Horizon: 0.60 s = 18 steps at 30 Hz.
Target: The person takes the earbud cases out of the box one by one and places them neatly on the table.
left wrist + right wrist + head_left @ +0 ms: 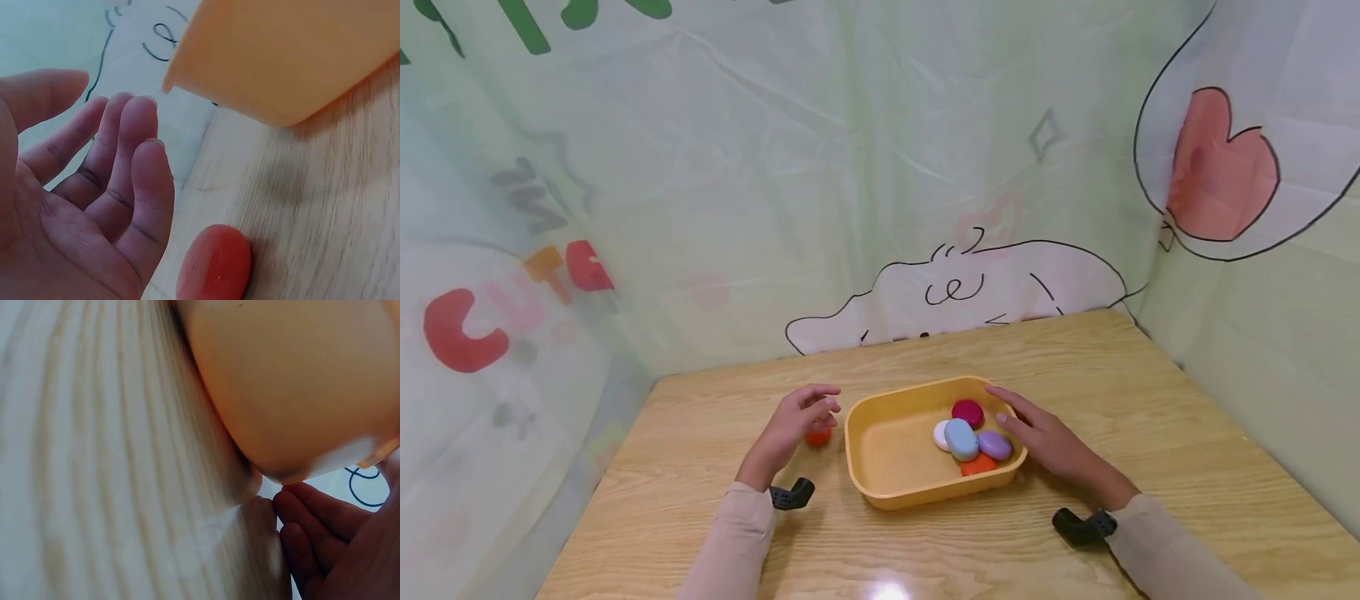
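Observation:
A yellow-orange plastic tray sits on the table between the hands. At its right end lie smooth, rounded pebble-like pieces: light blue, purple, white, dark crimson and red-orange. My right hand holds the tray's right rim, thumb over the inside, fingers along the outer wall. Left of the tray, my left hand hovers with nothing in it, fingers loosely bent. A red-orange oval piece lies on the table beside it, partly hidden by the hand in the head view.
The light wooden table ends at a printed curtain along the back and both sides. Black straps or mounts sit at the left wrist and the right wrist.

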{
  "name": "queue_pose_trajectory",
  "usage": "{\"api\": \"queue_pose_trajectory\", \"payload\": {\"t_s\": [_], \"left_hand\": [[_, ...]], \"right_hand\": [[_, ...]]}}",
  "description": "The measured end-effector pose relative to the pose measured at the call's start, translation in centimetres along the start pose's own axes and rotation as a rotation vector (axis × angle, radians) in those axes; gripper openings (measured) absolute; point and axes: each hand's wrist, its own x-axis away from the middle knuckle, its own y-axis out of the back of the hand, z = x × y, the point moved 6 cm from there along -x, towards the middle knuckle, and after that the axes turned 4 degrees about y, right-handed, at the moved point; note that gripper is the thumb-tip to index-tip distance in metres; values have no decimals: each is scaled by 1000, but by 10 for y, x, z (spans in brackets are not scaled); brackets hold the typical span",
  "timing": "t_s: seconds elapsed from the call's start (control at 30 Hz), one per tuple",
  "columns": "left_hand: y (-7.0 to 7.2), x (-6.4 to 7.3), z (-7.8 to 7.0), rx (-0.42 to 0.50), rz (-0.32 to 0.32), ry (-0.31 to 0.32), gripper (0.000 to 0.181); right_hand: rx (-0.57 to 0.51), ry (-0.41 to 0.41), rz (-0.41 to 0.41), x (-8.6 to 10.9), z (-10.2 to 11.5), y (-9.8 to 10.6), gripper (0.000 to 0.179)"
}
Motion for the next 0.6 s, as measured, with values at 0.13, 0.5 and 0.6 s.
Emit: {"api": "queue_pose_trajectory", "payload": {"t_s": [0.13, 0.5, 0.6], "left_hand": [[-6, -5, -3, -29, 19, -5, 36], [-20, -9, -13, -37, 41, -32, 35], [-22, -9, -17, -30, 38, -29, 34]], "right_hand": [[2, -7, 1, 2, 2, 2, 53], [-1, -14, 5, 1, 0, 0, 53], [-2, -15, 6, 0, 1, 0, 53]]}}
